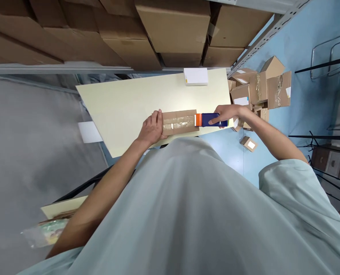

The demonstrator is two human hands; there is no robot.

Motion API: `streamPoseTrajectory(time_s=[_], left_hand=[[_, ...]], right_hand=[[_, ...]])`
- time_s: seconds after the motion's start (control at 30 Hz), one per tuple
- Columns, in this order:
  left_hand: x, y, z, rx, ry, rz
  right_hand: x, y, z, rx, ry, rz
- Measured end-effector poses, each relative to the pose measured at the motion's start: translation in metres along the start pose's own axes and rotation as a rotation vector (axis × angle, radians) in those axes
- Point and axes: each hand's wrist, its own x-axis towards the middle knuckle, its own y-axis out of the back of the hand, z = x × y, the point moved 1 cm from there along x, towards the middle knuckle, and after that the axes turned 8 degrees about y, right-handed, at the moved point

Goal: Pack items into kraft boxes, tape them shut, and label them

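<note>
A narrow cardboard box [178, 115] lies at the near edge of the pale yellow table [132, 101], with a strip of shiny clear tape along its top. My left hand [153, 126] grips the box's left end, fingers over the far corner and thumb along the near side. In my right hand [223, 114] is a dark blue tape dispenser [206, 119], its orange, tooth-edged end resting over the box's right end. The fingers are wrapped round the body of the dispenser, and its underside is hidden.
A white box [196, 76] sits at the table's far edge. Beyond it, large cartons [174, 28] fill a metal shelf [269, 28]. Several cardboard boxes [257, 86] are piled on the floor at right, and a small one [248, 144] lies nearer. A black metal frame [84, 184] stands at lower left.
</note>
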Motion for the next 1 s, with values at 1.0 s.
streamPoseTrajectory(time_s=[1.0], left_hand=[[0.002,0.003,0.011,0.139,0.07,-0.062]], right_hand=[[0.08,-0.008,0.031,-0.582,-0.11,0.187]])
